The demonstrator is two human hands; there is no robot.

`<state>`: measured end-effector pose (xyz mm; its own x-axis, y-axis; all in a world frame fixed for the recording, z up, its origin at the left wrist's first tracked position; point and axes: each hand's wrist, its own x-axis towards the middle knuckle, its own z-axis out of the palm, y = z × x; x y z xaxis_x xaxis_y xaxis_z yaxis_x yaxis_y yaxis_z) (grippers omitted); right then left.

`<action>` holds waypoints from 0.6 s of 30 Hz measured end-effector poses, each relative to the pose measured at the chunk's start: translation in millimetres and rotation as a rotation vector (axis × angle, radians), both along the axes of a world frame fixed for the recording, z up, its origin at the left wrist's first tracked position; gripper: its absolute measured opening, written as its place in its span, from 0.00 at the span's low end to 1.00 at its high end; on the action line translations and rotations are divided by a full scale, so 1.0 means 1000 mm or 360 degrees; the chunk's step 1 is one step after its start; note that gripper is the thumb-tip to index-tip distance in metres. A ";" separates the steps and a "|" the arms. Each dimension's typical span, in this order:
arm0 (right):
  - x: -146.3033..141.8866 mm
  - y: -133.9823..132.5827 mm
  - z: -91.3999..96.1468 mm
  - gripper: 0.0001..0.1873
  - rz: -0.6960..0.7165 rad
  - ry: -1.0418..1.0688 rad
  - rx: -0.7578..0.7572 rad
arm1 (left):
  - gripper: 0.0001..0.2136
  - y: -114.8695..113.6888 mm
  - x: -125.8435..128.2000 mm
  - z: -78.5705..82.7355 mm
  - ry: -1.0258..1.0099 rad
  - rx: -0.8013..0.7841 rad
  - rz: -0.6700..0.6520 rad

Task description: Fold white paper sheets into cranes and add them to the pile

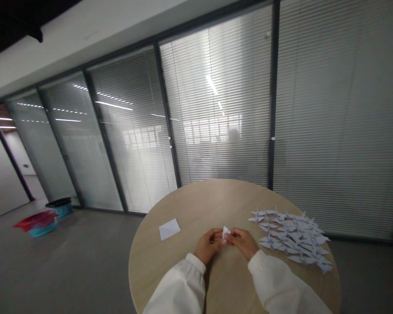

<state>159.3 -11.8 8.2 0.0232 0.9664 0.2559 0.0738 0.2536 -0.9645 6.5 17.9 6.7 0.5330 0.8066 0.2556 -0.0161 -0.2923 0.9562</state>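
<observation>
My left hand and my right hand meet over the middle of a round wooden table. Both pinch a small piece of folded white paper that sticks up between the fingertips. The fingers of both hands are closed on it. White sleeves cover both forearms. A flat white square of paper lies on the table to the left of my left hand. To the right of my right hand lies a spread of several folded white paper cranes.
A wall of glass panels with closed blinds stands behind the table. On the grey floor at far left are a red and blue basket and a dark-rimmed bin. The table edge curves close to my body.
</observation>
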 end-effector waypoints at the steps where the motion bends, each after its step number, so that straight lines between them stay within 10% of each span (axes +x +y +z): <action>1: 0.000 0.000 0.000 0.19 0.0006 -0.0008 0.0012 | 0.22 0.002 0.000 -0.001 -0.0051 -0.0043 -0.0014; 18: 0.003 0.009 -0.013 0.15 -0.0164 -0.0044 0.0136 | 0.19 0.014 -0.003 -0.011 -0.0318 -0.0346 0.0185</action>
<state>162.7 -3.0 -5.3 0.1128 0.9341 0.3389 0.1301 0.3242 -0.9370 3.3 31.6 -4.0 0.3906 0.9064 0.1607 -0.1883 -0.0922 0.9778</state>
